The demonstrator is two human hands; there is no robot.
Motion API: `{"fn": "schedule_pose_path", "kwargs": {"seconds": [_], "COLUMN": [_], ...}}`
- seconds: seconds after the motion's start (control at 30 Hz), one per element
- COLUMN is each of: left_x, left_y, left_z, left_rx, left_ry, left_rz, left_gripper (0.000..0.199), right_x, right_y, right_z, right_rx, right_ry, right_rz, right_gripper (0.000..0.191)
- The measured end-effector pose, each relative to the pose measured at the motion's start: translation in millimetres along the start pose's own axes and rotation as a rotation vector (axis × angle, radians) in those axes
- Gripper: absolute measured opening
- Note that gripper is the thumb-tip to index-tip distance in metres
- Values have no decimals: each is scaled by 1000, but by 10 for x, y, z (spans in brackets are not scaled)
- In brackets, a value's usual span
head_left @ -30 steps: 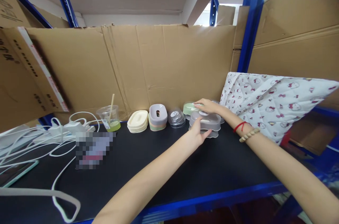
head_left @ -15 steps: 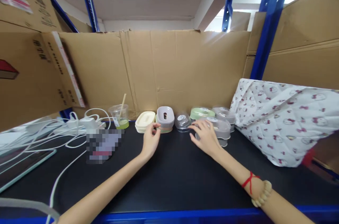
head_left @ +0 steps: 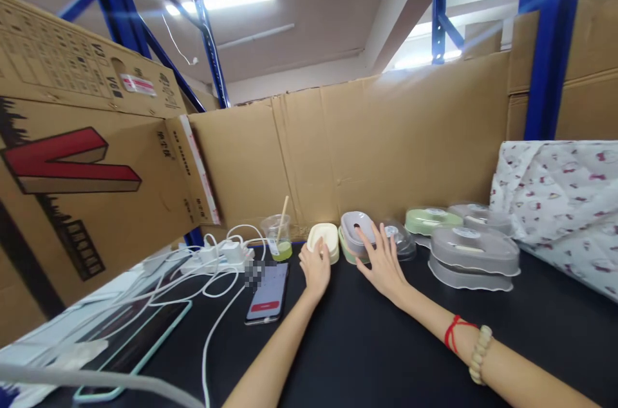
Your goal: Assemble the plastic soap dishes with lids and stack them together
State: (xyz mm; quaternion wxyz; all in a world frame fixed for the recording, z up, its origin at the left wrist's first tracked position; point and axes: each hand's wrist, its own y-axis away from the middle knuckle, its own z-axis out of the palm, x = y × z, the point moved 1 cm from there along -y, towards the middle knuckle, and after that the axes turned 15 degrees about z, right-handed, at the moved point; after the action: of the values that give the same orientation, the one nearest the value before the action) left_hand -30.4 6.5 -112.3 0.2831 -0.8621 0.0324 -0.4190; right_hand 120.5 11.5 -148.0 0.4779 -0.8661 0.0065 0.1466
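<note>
My left hand (head_left: 316,273) has its fingers bent over the near edge of a stack of cream oval dishes (head_left: 330,232), and part of the grip is hidden behind the hand. Spread wide, my right hand (head_left: 385,268) is in front of a lilac dish (head_left: 355,222) with a slot in its base. That dish tops a tilted stack with a pale green dish (head_left: 344,248) at the bottom. Whether the right fingertips touch the stack I cannot tell. Behind that hand stand clear domed lids (head_left: 404,244), partly covered by its fingers.
At right are a green lidded dish (head_left: 425,221) and grey lidded dishes (head_left: 463,250), beside a patterned cloth (head_left: 555,202). To the left are a drink cup (head_left: 282,247), a phone (head_left: 267,298), a tablet (head_left: 145,337) and tangled white cables (head_left: 212,276). Cardboard (head_left: 400,144) walls the back.
The view has turned left. My left hand has moved onto the cream stack. My right hand has gone from the lidded dishes to the lilac stack, fingers now spread.
</note>
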Motion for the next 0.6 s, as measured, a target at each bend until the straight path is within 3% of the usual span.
{"fn": "schedule_pose_path", "kwargs": {"seconds": [0.17, 0.33, 0.6], "left_x": [-32, -66, -168], "left_y": [-15, -102, -229], "left_z": [-125, -278, -288], "left_rx": [30, 96, 156], "left_ry": [91, 211, 431], "left_rz": [-16, -196, -383], "left_gripper": [19, 5, 23], "right_x": [-93, -71, -248], "right_y": [-71, -136, -135], "right_z": [186, 108, -106], "right_rx": [-111, -145, -277], "right_ry": [-65, -106, -153], "right_rz": [128, 275, 418], "right_gripper": [47, 49, 30]}}
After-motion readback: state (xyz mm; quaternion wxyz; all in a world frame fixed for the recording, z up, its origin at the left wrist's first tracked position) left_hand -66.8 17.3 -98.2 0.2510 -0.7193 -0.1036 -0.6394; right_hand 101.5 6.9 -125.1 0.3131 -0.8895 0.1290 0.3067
